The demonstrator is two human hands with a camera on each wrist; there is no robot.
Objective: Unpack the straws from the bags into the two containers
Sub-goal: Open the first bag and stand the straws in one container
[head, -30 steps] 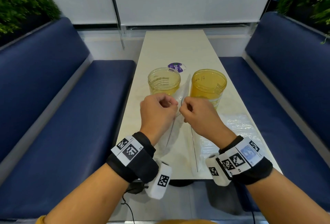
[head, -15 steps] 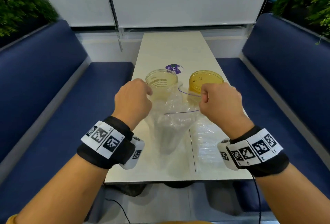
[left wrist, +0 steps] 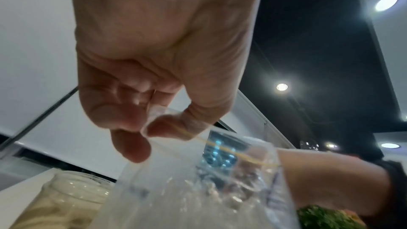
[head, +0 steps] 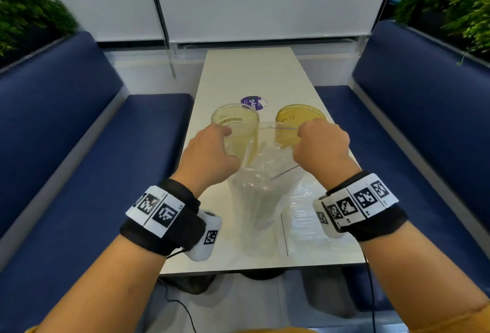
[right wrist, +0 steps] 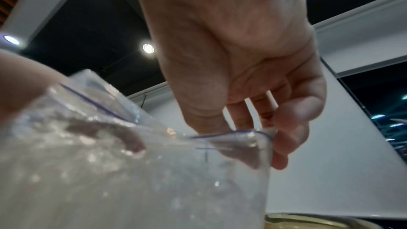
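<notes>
A clear zip bag [head: 261,189] hangs upright between my hands over the white table [head: 254,78], its mouth pulled wide. My left hand [head: 210,151] pinches the bag's left rim [left wrist: 154,116] between thumb and fingertips. My right hand [head: 320,144] pinches the right rim by the blue zip line [right wrist: 253,133]. Behind the bag stand two yellowish clear containers: the left container [head: 234,127] and the right container [head: 297,120]. The bag's contents are blurred; I cannot make out straws in it.
A second clear bag [head: 305,216] lies flat on the table at the near right. A purple round sticker [head: 253,103] sits behind the containers. Blue bench seats [head: 79,147] flank the table on both sides, with plants [head: 26,19] above the backrests.
My hands went from pinching together at the bag's top to pulling apart and upward. The bag has risen from the table and its mouth has opened wide.
</notes>
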